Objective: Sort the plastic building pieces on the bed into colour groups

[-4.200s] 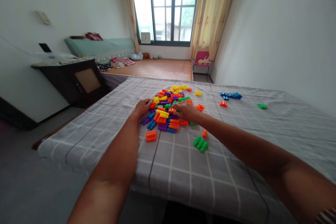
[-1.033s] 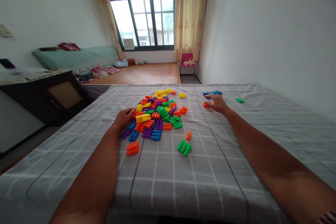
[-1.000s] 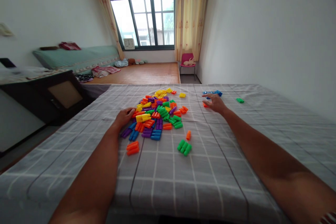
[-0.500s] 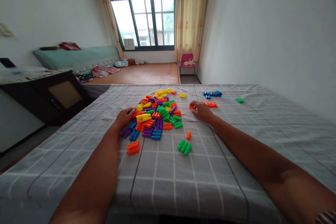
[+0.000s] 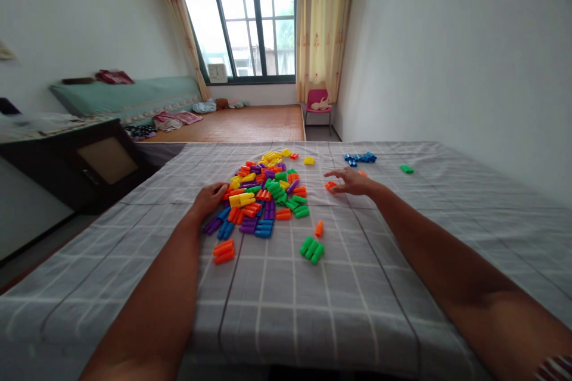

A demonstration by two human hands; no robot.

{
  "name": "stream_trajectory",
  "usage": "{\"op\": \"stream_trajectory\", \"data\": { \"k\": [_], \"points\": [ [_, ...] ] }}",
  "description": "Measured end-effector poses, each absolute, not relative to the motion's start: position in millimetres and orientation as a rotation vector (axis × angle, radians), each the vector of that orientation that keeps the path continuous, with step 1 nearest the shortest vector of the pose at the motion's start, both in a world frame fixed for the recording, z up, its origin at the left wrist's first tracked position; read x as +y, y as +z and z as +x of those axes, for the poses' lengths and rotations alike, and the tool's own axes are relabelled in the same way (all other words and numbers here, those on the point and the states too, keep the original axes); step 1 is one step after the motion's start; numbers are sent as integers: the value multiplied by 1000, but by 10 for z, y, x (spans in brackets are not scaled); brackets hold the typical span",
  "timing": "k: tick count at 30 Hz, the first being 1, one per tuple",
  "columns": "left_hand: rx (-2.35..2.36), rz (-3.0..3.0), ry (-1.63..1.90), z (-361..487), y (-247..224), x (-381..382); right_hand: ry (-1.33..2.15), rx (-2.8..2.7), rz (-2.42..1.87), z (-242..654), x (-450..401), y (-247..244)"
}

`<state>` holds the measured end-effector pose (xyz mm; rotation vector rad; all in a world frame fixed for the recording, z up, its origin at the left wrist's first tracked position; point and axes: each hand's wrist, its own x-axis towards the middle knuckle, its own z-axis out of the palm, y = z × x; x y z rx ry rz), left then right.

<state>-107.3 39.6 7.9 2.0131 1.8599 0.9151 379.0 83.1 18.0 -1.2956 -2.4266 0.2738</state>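
Right hand (image 5: pixel 353 182): fingers parted, the index stretched out – the fingers curl over orange 0.5 s ago, so the grip now seems loosened.
Orange piece (image 5: pixel 329 186): on the checked cloth (image 5: pixel 286 303) under the right fingertips, near the pile (image 5: pixel 268 187) but apart from it; it looks let go of, or nearly so – more orange now lies clear of the mixed colours.
Left hand (image 5: pixel 209 199): at the pile's left edge, much as it is 1 s ago, fingers bent; whether they pinch a piece, I cannot tell.
Blue cluster (image 5: pixel 364 158): beyond the right hand, unmoved.
Hidden behind the right hand: most of another orange bit (image 5: pixel 362 174); only a corner shows.
Hard to make out: whether the thumb touches orange, and pieces buried in the pile.
Cut off: both arms, at the lower edge.
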Motion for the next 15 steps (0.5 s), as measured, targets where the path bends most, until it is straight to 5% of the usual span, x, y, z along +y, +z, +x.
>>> {"op": "stream_trajectory", "data": {
  "k": [5, 10, 15],
  "points": [
    [1865, 2002, 902, -1072, 84, 385, 529, -2368, -1272, 3934, 900, 210],
    [1857, 2021, 911, -1072, 79, 392, 328, -1782, -1432, 4286, 1023, 345],
    [1877, 2018, 913, -1064, 90, 387, 307, -1820, -1522, 4435, 1037, 227]
  ]
}}
